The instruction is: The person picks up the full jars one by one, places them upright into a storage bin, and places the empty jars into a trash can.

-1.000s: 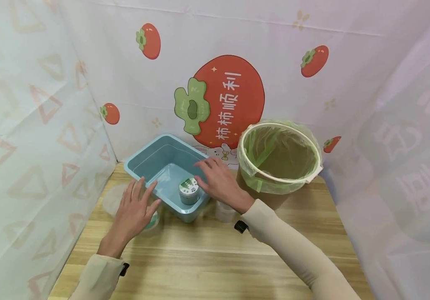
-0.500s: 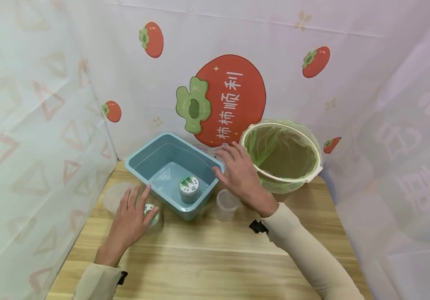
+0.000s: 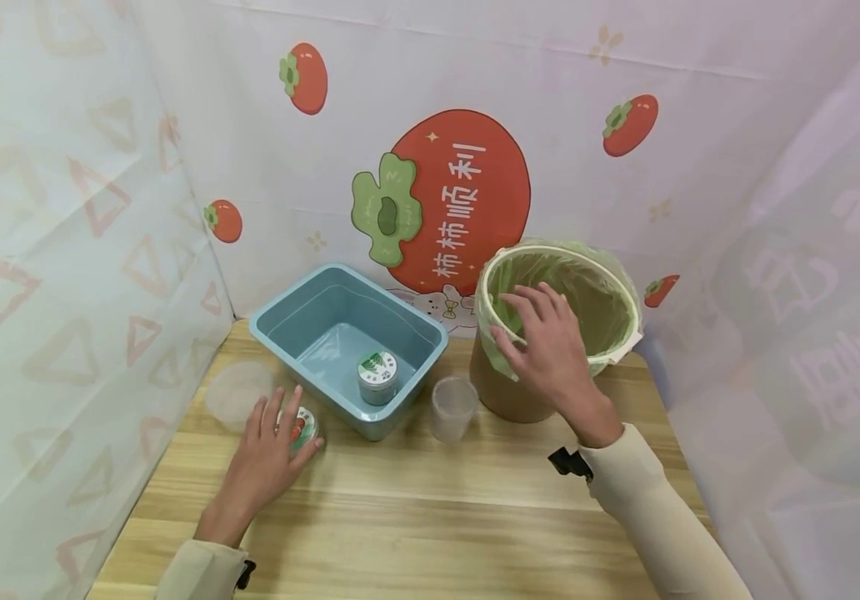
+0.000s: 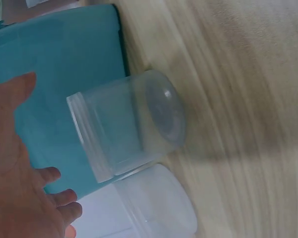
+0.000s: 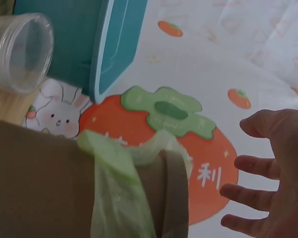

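A: Where's the jar (image 3: 304, 423)?

B: On the desk (image 3: 415, 517), partly under the fingers of the left grip (image 3: 263, 461). That grip is spread and holds nothing; I can't tell whether a fingertip brushes the lid.

A: What could go wrong there?

B: A low sideways sweep might tip the jar or shove it into the tub (image 3: 355, 304), just ahead and to the right. With fingers hiding part of the lid, a grab could land off-centre.

A: And the right grip (image 3: 550, 354)?

B: Spread too, nothing in it, above the near rim of the bin (image 3: 508, 400). Dropping straight down, it could snag the loose bag (image 3: 580, 275) and drag that off the rim.

A: Anything else at risk?

B: The open cup (image 3: 452, 408), left of the right grip, between tub and bin. It looks light, so a passing sleeve could topple it. The second jar (image 3: 377, 373), between the two grips, seems safer inside the tub.

A: The surroundings?

B: Pale wood grain under both grips. Beyond them hangs white cloth (image 3: 205, 100) printed with persimmons; more cloth encloses both sides.
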`<state>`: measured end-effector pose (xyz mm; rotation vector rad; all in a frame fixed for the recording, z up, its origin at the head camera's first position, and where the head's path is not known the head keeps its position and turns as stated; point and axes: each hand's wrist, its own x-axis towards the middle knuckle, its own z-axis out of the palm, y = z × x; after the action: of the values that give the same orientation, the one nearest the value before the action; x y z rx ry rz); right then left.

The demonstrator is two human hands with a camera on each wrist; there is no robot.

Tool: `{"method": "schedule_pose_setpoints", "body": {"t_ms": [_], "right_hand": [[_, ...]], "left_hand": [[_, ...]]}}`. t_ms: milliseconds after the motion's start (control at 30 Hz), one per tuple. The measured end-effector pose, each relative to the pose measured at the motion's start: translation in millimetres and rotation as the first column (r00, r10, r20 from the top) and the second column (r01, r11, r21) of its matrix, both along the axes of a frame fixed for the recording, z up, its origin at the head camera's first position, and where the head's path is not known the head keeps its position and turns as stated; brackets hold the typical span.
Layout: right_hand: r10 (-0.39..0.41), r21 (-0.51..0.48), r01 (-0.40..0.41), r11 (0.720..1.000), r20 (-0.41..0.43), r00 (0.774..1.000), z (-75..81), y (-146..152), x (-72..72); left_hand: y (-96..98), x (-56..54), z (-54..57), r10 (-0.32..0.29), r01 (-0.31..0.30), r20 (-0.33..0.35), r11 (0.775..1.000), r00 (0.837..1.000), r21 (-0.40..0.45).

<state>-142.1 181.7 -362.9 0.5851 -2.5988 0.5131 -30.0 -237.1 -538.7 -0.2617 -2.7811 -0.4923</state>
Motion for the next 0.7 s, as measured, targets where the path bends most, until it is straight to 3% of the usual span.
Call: {"method": "schedule_pose_setpoints", "body": {"t_ms": [100, 300, 533, 700], "right_hand": [[-0.029, -0.012, 0.029, 1.000, -0.006, 1.000, -1.5, 13, 1.2], [-0.060, -0.021, 0.060, 0.998, -0.034, 0.998, -5.6, 28, 1.9], [-0.092, -0.041, 0.090, 0.995, -0.064, 0.994, -13.4, 43, 5.1], [-0.103, -0.053, 0.100, 0.994, -0.064, 0.993, -18.4, 52, 8.6]], "left_hand": [[1.5, 0.3, -4.3, -0.001, 0.001, 0.007, 1.000, 1.000, -0.012], [3.4, 3.8, -8.6, 0.010, -0.008, 0.084, 1.000, 0.996, -0.020], [3.0, 5.7, -14.9, -0.005, 0.006, 0.087, 1.000, 0.996, -0.004], [2.7, 6.0, -19.0, -0.002, 0.002, 0.134, 1.000, 0.991, 0.002]]}}
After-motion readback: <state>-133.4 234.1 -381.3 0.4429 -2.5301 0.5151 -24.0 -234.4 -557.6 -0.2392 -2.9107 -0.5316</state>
